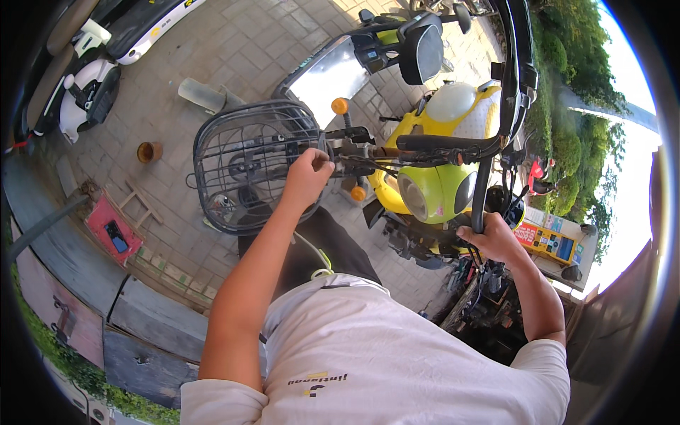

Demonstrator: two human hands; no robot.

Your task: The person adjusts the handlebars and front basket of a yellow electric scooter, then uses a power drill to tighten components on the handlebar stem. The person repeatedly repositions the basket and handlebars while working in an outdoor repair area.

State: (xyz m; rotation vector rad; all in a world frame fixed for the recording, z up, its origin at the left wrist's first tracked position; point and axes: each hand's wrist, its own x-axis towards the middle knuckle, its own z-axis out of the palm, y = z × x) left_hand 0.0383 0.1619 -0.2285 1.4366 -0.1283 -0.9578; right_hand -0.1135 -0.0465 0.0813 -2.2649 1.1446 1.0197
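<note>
My left hand (307, 177) is closed around the middle of a black handlebar (432, 144), right beside a black wire basket (244, 166) at the front of a two-wheeler. My right hand (494, 238) grips the lower end of a curved black bar (484, 185) that rises past a yellow-green scooter (433, 191) with a round headlight. Two orange reflectors (341, 105) sit near the handlebar. A black mirror (422, 53) stands above them. My white shirt fills the lower middle of the view.
A white scooter (85, 92) is parked at upper left on brick paving. A small brown pot (149, 151) and a red board carrying a phone (112, 231) lie to the left by a stone curb (85, 262). A yellow box (549, 242) and hedges (567, 142) stand on the right.
</note>
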